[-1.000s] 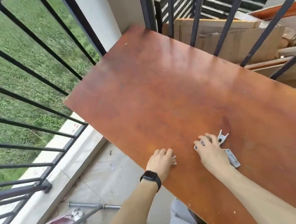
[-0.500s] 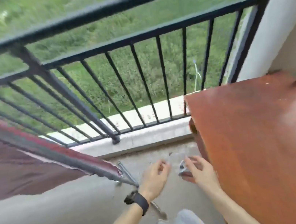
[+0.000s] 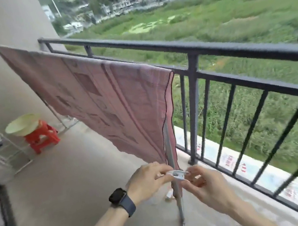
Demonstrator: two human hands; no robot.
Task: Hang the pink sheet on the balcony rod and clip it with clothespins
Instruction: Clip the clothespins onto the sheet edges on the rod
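The pink sheet [image 3: 103, 98] with darker square patterns hangs draped over a rod that runs from the wall at left to a grey upright pole [image 3: 172, 167] at centre. In front of that pole, low in the view, both hands meet on a pale clothespin [image 3: 177, 173]. My left hand [image 3: 147, 182], with a dark watch on its wrist, pinches the pin's left end. My right hand [image 3: 207, 183] pinches its right end with curled fingers. Both hands are below the sheet's lower right corner.
A black metal balcony railing [image 3: 212, 49] runs along the right, grass far below. A red stool [image 3: 41, 136] with a pale bowl [image 3: 23, 124] stands by the wall at left, next to a white wire rack [image 3: 0, 146]. Bare concrete floor [image 3: 67, 183] lies between.
I have turned away from the brown table toward the hanging sheet. Both hands left the tabletop with clothespins and now hold one pin together in front of the pole.
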